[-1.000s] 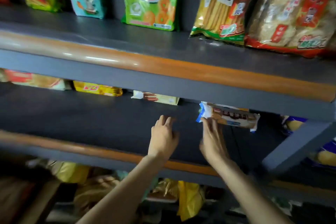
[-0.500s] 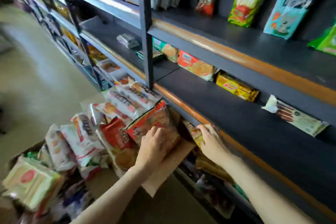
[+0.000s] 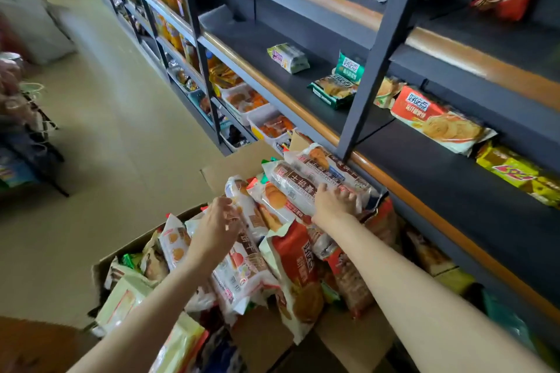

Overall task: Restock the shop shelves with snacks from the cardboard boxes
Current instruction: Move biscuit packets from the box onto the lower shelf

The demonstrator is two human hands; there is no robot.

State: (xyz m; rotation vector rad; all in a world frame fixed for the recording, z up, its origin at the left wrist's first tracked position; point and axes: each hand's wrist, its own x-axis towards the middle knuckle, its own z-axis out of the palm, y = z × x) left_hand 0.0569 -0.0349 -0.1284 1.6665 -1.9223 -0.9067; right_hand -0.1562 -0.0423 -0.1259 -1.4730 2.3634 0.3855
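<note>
Right hand (image 3: 335,203) grips biscuit pack (image 3: 298,188); left hand (image 3: 216,225) hovers, fingers relaxed, over box (image 3: 230,166)

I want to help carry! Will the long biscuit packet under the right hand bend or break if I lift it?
The long biscuit packet would probably stay fairly stiff, since round biscuits fill it end to end. Its glossy wrapper looks slippery. The biscuits might crack if squeezed.
</note>
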